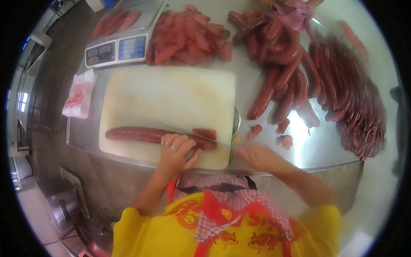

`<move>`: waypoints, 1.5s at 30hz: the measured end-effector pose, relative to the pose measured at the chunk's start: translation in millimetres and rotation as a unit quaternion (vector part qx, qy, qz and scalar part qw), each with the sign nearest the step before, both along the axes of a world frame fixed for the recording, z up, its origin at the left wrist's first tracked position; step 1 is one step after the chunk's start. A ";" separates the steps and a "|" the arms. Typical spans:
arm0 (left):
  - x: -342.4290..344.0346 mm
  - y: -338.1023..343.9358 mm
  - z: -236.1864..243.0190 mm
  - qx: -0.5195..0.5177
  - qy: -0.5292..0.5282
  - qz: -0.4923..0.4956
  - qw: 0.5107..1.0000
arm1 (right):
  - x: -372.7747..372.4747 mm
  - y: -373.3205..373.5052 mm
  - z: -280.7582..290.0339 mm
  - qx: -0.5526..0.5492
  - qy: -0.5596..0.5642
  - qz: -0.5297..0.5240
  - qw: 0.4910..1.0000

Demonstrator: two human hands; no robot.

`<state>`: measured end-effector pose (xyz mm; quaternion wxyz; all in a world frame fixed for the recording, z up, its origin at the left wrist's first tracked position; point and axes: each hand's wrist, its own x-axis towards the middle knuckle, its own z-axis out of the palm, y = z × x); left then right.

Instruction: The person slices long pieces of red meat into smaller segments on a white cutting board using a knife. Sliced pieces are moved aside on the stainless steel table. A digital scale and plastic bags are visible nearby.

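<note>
A long dark-red sausage point(137, 133) lies across the lower part of the white cutting board point(171, 94). My left hand point(177, 150) presses on it near its right end, fingers curled over the top. In my right hand point(259, 157), blurred by motion, is a knife point(177, 127); its long thin blade slants over the sausage, up to the left. The knife's handle is mostly hidden in my fist. A cut slice point(205, 133) rests by the blade, just beyond the sausage's right end.
Behind the board are a heap of cut sausage pieces point(188, 36) and a digital scale point(117, 52) bearing more pieces. Whole sausages point(278, 55) and a long row of linked sausages point(346, 94) cover the right side. A plastic packet point(80, 94) lies left of the board.
</note>
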<state>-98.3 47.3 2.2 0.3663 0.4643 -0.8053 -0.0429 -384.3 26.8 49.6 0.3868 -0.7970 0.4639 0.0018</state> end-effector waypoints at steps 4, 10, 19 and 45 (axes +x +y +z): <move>3.3 0.7 -2.5 -0.013 0.003 -0.009 1.000 | 13.7 -7.4 10.4 0.077 0.024 -0.030 0.996; 5.3 0.3 -6.1 -0.001 0.005 -0.012 1.000 | -35.7 37.4 86.5 0.086 0.138 -0.056 0.985; 14.2 0.0 13.2 0.034 -0.031 -0.014 0.999 | 39.3 0.2 -5.3 0.053 0.019 -0.051 0.997; 40.9 6.3 -1.4 0.018 0.011 0.030 0.999 | 54.2 45.1 11.2 0.101 0.042 -0.104 0.989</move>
